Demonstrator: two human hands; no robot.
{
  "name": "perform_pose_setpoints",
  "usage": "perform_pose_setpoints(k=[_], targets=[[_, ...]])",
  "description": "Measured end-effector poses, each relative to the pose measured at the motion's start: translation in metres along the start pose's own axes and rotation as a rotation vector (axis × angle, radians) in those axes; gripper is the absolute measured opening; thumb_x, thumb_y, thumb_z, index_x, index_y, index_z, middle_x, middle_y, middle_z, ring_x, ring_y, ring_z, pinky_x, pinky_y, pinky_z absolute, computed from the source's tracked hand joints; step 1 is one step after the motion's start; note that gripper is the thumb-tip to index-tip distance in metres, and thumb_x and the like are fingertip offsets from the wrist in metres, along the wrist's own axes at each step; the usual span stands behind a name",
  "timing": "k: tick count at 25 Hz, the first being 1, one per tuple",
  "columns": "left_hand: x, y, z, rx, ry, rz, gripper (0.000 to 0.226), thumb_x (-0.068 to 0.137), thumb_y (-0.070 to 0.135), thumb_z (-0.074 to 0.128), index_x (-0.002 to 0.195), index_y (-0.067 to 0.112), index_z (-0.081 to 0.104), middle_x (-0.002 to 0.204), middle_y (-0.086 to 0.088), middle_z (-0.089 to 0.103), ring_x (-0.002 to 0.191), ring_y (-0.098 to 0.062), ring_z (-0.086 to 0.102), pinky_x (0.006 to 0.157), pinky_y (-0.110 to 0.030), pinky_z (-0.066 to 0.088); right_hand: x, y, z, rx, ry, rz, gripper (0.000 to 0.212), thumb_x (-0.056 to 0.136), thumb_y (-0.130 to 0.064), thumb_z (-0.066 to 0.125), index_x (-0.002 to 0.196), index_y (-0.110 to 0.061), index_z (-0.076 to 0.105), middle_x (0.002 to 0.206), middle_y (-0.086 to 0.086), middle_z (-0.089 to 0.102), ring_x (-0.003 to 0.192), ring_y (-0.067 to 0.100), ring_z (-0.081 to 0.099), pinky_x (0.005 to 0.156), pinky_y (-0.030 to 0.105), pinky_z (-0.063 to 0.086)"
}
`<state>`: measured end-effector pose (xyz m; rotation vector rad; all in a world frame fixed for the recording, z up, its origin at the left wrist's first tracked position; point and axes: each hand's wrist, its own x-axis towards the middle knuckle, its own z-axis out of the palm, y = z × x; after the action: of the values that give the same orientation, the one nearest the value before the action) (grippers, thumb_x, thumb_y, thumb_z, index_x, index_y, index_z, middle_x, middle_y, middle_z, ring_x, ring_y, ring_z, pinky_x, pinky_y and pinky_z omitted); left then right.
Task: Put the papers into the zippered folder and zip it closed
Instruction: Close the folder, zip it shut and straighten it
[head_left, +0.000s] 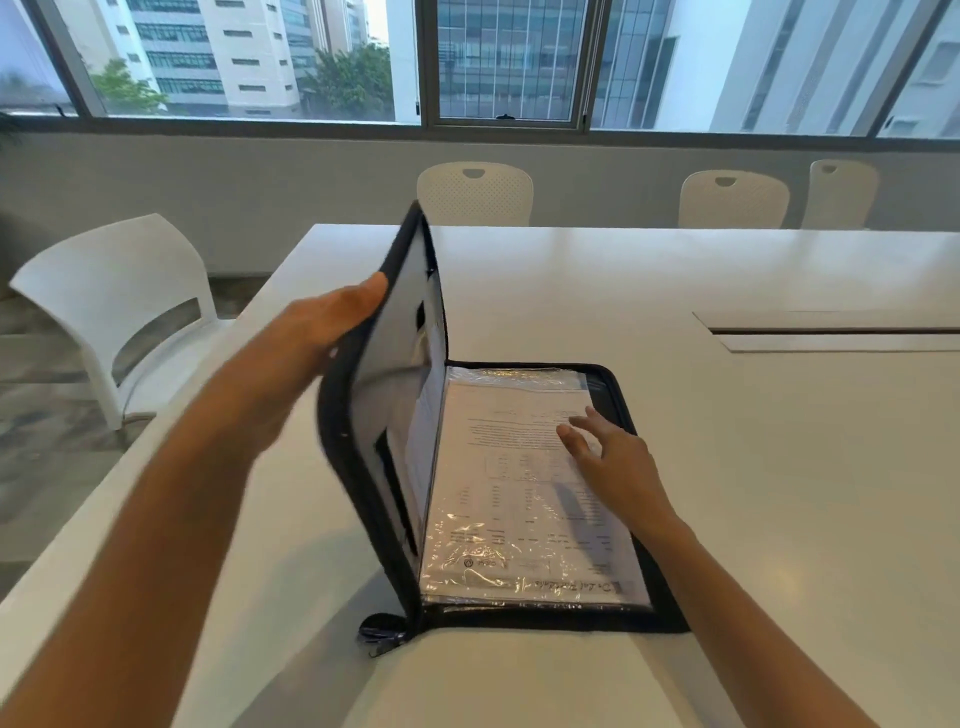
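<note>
A big white table (675, 270) fills the room's near side. White chairs (475, 192) stand around it, and behind them wide windows (509, 62) show tall buildings. A long slot (831, 332) is cut in the table, off to the right of the folder.

The black folder (660, 587) lies on the table near the front edge. Its long side runs away from the person. It is half open: the right half lies flat, and the left cover (384, 395) stands up, tilted. The papers (519, 493) lie in a clear sleeve on the flat half. The zip pull (382, 631) hangs at the near corner.

The left hand (311, 332) holds the cover's outer edge. The right hand (618, 462) rests on the papers, fingers spread.
</note>
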<state>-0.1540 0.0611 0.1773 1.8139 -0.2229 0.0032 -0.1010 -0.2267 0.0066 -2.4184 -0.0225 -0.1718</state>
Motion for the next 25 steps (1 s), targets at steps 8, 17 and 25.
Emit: perform_pose_setpoints(k=[8,17,25], targets=[[0.036,-0.022,0.151,0.024,0.122,0.149,0.056,0.087,0.051,0.057,0.136,0.026,0.046,0.136,-0.002,0.044,0.122,-0.016,0.044,0.105,-0.039,0.038,-0.021,-0.06,-0.058,0.798,-0.101,0.005,0.041,0.098,-0.047,0.043,0.123,-0.021,0.064,0.118,-0.001,0.071,0.107,0.014,0.068,0.086,0.033,0.057],[0.04,-0.095,0.247,0.68,-0.11,0.382,0.057,0.097,0.051,0.034,0.144,0.019,0.035,0.152,-0.002,0.033,0.14,-0.018,0.025,0.116,-0.043,0.015,-0.026,0.001,-0.087,0.733,0.004,0.382,0.024,0.097,-0.019,0.052,0.096,-0.01,0.074,0.09,0.012,0.076,0.088,0.021,0.073,0.073,0.029,0.056],[0.017,-0.147,0.234,1.029,-0.467,0.339,0.075,0.095,0.064,0.017,0.153,0.018,0.006,0.162,-0.004,-0.003,0.148,-0.02,-0.008,0.118,-0.044,-0.004,-0.029,0.046,-0.048,-0.12,0.128,0.336,0.029,0.089,-0.025,0.065,0.113,-0.009,0.071,0.11,0.01,0.073,0.099,0.027,0.068,0.086,0.031,0.048]])
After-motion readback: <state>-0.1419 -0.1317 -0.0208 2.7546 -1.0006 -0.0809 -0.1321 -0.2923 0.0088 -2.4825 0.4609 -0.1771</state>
